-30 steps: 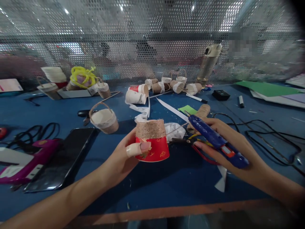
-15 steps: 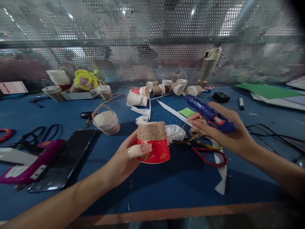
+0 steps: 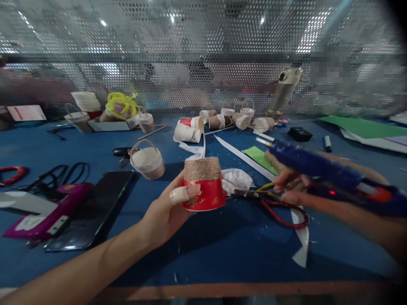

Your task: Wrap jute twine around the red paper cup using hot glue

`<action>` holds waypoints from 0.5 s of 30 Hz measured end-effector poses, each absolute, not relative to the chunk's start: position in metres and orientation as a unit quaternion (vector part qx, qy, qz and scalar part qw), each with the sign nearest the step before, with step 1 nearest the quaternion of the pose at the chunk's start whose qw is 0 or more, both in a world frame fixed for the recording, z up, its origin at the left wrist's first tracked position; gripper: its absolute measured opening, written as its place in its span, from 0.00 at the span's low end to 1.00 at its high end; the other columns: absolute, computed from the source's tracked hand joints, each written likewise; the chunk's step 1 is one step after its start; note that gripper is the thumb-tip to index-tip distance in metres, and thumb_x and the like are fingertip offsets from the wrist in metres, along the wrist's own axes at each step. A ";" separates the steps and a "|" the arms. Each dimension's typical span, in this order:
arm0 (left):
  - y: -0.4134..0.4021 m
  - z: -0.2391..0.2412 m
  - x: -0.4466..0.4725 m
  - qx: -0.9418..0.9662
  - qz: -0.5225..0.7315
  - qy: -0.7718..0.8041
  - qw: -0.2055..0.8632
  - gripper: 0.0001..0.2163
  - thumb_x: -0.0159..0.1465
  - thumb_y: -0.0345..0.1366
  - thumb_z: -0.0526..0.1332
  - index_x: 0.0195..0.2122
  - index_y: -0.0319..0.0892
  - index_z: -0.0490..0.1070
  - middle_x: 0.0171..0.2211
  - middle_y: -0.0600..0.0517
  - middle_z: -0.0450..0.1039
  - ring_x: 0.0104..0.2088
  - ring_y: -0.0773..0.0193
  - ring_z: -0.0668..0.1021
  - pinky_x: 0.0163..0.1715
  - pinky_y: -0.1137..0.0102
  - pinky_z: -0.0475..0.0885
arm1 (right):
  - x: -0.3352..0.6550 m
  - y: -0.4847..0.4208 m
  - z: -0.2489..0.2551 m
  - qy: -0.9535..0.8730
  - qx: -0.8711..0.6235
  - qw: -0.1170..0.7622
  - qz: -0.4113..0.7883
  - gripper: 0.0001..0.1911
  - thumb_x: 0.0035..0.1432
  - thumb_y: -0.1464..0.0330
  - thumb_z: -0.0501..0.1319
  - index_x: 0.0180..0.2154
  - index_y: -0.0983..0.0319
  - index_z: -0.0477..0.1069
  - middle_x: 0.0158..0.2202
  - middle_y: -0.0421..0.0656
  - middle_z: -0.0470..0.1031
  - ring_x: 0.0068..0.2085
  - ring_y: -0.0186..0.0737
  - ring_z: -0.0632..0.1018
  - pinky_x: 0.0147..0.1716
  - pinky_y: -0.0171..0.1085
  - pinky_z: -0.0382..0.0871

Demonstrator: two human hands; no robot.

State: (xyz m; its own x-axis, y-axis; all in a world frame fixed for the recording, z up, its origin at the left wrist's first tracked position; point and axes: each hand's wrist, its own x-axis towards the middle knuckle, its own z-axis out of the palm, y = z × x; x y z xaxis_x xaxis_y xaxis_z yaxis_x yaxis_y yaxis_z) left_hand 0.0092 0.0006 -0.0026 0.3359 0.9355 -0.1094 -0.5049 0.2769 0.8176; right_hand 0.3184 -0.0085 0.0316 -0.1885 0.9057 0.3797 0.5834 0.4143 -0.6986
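Note:
My left hand [image 3: 170, 212], its thumb wrapped in a pale bandage, is closed around a red paper cup [image 3: 208, 197]. Brown twine [image 3: 202, 170] is wound in rows over the cup's upper part. To the right, my right hand [image 3: 294, 188] grips a blue glue gun [image 3: 313, 165], whose nozzle points left and away from me. Motion blurs this hand, and I cannot make out whether its fingertips also pinch the twine. Just beneath those fingers lie red-handled scissors [image 3: 286, 224], with crumpled white material [image 3: 237, 180] beside their blades.
A small finished basket [image 3: 148, 163], a phone [image 3: 92, 212] and a purple tool [image 3: 47, 216] lie left. Paper cups [image 3: 189, 129] and several twine-wrapped baskets stand farther back. A bottle [image 3: 282, 93] leans by the perforated metal screen. Green sheets [image 3: 362, 127] lie at right.
My right hand with the glue gun has moved right and lower, nearer to me, and the gun shows larger. My left hand still holds the cup in nearly the same spot.

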 end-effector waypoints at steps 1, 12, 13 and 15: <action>0.000 -0.002 0.009 0.349 0.484 0.311 0.740 0.22 0.55 0.38 0.77 0.53 0.46 0.83 0.50 0.48 0.87 0.49 0.51 0.85 0.50 0.64 0.81 | 0.323 -0.010 0.028 -0.761 -0.483 0.374 0.218 0.12 0.54 0.52 0.76 0.35 0.49 0.84 0.38 0.39 0.88 0.33 0.47 0.88 0.30 0.38 0.86; 0.000 -0.002 0.007 0.436 0.438 0.357 0.701 0.29 0.54 0.39 0.79 0.57 0.48 0.78 0.48 0.48 0.86 0.46 0.51 0.84 0.48 0.63 0.78 | 0.284 -0.009 0.025 -0.775 -0.447 0.425 0.140 0.08 0.60 0.60 0.74 0.42 0.49 0.80 0.41 0.38 0.85 0.38 0.49 0.86 0.40 0.45 0.84; -0.001 -0.002 0.007 0.439 0.436 0.363 0.696 0.28 0.54 0.39 0.78 0.57 0.49 0.79 0.48 0.48 0.86 0.46 0.50 0.84 0.48 0.63 0.78 | 0.279 -0.009 0.023 -0.766 -0.451 0.425 0.169 0.10 0.61 0.61 0.74 0.44 0.49 0.80 0.42 0.38 0.85 0.38 0.48 0.86 0.40 0.45 0.85; -0.001 -0.001 0.007 0.445 0.438 0.370 0.688 0.27 0.54 0.38 0.78 0.56 0.48 0.79 0.49 0.47 0.85 0.49 0.47 0.84 0.51 0.60 0.77 | 0.271 -0.008 0.015 -0.743 -0.431 0.436 0.270 0.16 0.60 0.64 0.76 0.48 0.48 0.79 0.47 0.38 0.85 0.41 0.47 0.87 0.37 0.42 0.86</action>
State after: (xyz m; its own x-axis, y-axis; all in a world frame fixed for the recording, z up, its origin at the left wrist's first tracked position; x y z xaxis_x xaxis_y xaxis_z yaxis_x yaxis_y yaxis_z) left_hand 0.0070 -0.0008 -0.0014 0.3428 0.9317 -0.1203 -0.2730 0.2214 0.9362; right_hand 0.2706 -0.0079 0.0152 -0.2499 0.8751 0.4145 0.4044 0.4833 -0.7765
